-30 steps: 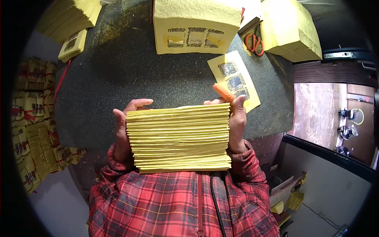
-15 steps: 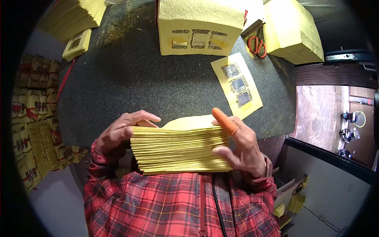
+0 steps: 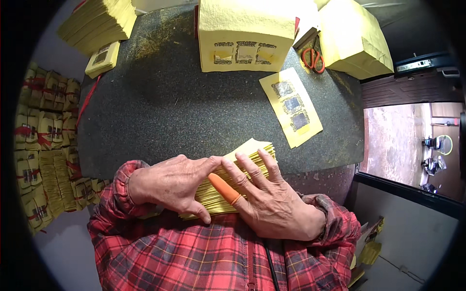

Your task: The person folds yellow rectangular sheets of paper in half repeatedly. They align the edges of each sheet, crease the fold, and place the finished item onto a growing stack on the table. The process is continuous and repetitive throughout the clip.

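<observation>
A thick stack of yellow paper sheets (image 3: 268, 165) sits at my front, its layered edges showing between my hands. My left hand (image 3: 167, 182) wraps round its left part, thumb at the near side and fingers at the far side. Across its right part lies my right hand (image 3: 274, 203), palm down with the fingers stretched apart and the thumb hidden. One of its fingers wears an orange finger cot (image 3: 223, 189). The two hands meet at the fingertips and hide much of the stack.
On the dark speckled table (image 3: 170, 116) lies a yellow sheet with three printed frames (image 3: 293, 107). Farther back stand a large yellow paper block (image 3: 245, 29), orange-handled scissors (image 3: 313, 60) and another yellow block (image 3: 357, 41). More paper stacks (image 3: 104, 26) stand far left. Tied bundles (image 3: 46, 136) line the left side.
Both hands have moved inward from the ends of the stack and now cover it. My right hand has turned palm down over it. The view has shifted slightly.
</observation>
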